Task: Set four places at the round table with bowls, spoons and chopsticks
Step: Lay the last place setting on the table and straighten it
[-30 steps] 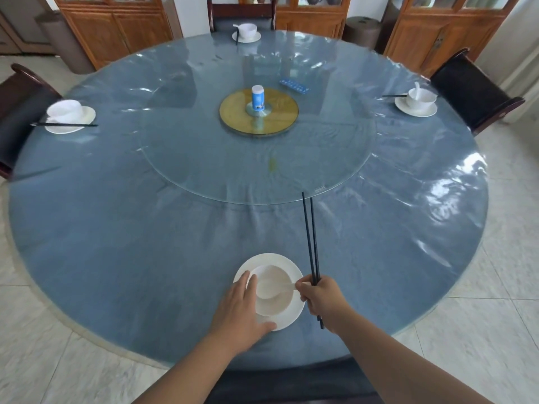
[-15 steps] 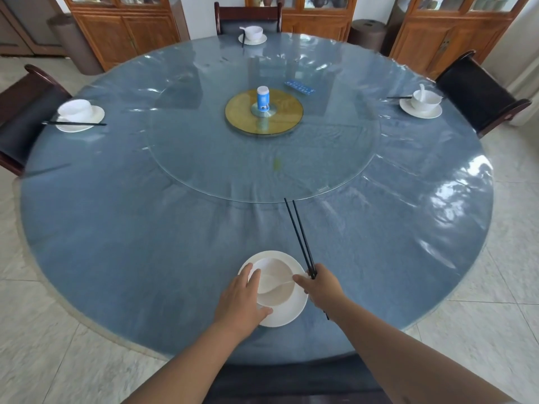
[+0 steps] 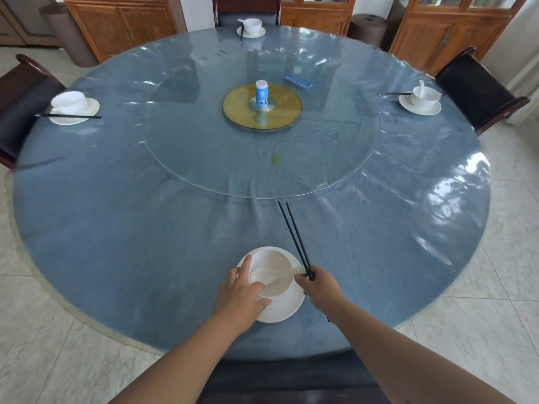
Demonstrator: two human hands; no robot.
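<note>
Round table (image 3: 116, 228): bowl (image 3: 272, 269) between both hands.

Little legible text. Bottle (image 3: 261, 93) at centre of glass turntable (image 3: 204, 158): blue label with white marks, too small to read. Blue packet (image 3: 298, 81) at 1 o'clock from bottle: rows of white print, illegible. Small etched stamp (image 3: 322, 184) on turntable rim at 5 o'clock: characters too fine to make out. No readable brand, number or sign elsewhere on the bench (image 3: 116, 228), crockery or cabinets (image 3: 122, 21).
</note>
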